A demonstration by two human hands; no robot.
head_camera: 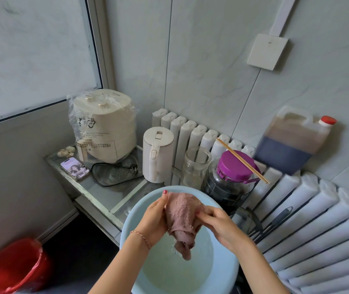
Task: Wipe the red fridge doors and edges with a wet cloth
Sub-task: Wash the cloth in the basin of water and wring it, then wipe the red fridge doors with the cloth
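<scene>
Seemingly from head height, we look down at a pink cloth (182, 219) held above a pale blue basin (136, 268) with water in its bottom. Our left hand (154, 219) has its fingers and thumb curled round the cloth's upper left edge, and our right hand (218, 223) pinches its right side, so both hands grip it while the lower end hangs bunched over the water. We judge the cloth to be soft, limp and soaked, heavier than when dry and likely to drip; it is best gathered in a bunch with both hands and squeezed over the basin before carrying. The red fridge is not in view, so the wiping looks not yet begun. Behind the basin a glass-topped table (97, 187) holds a phone (74, 168), a white kettle (157, 154), a bagged white cooker (105, 126), an empty glass jar (195, 166) and a dark jar with a purple lid (236, 165), with chopsticks (242, 161) lying across it. These stand near the basin's far rim, so room there is tight. White radiators (318, 219) crowd the right, a red bin (16, 266) sits lower left, and the dark floor between bin and basin is the open way out.
</scene>
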